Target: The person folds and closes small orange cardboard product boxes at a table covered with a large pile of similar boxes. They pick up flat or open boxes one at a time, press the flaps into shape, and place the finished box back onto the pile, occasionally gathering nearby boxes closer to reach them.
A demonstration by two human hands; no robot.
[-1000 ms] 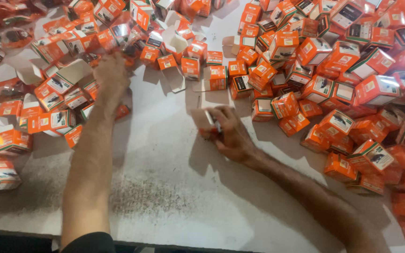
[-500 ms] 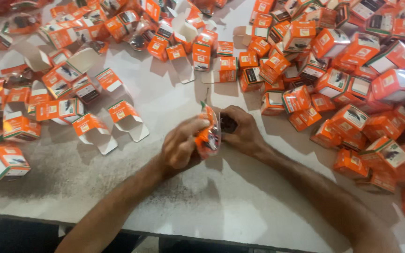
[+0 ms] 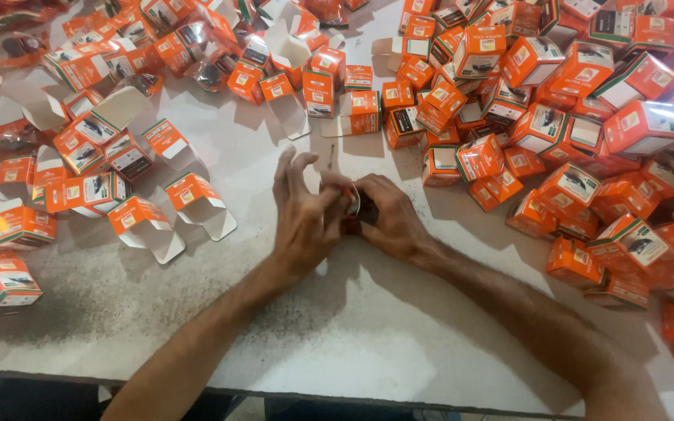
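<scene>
A small carton of thin printed cardboard, orange and white with a slight sheen, is pinched between the left hand and the right hand. Something dark sits in its mouth; its material cannot be told. Beneath both hands a matt, pale table top is seen, smudged with grey grime and dark specks. To the right of the right hand, closed cartons of the same glossy-printed card are heaped. To the left of the left hand, open cartons show plain, unprinted white card inside.
</scene>
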